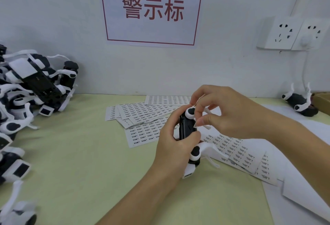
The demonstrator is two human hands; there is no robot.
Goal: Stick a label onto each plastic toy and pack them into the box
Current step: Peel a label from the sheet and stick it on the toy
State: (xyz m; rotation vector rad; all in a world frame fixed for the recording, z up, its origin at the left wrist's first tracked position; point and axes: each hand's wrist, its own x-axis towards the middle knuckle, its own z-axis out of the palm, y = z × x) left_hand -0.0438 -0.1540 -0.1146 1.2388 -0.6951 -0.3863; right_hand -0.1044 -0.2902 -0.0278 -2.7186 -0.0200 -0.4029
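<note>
My left hand (pixel 175 141) grips a black-and-white plastic toy (pixel 187 128) above the middle of the table, its black underside turned up. My right hand (pixel 230 111) pinches a small white label (pixel 195 125) against the toy's black body with thumb and forefinger. Sheets of printed labels (pixel 142 116) lie fanned out behind and under my hands, with another sheet (pixel 237 151) to the right. A heap of the same toys (pixel 26 89) covers the table's left side. One more toy (pixel 301 103) lies at the far right beside a brown cardboard box (pixel 322 102), which shows only its corner.
The pale green table top (pixel 80 162) ends at a white wall carrying a red-lettered sign (pixel 151 9). Wall sockets (pixel 294 34) with a white cable sit at the upper right. Blank white paper sheets (pixel 303 189) lie at the lower right.
</note>
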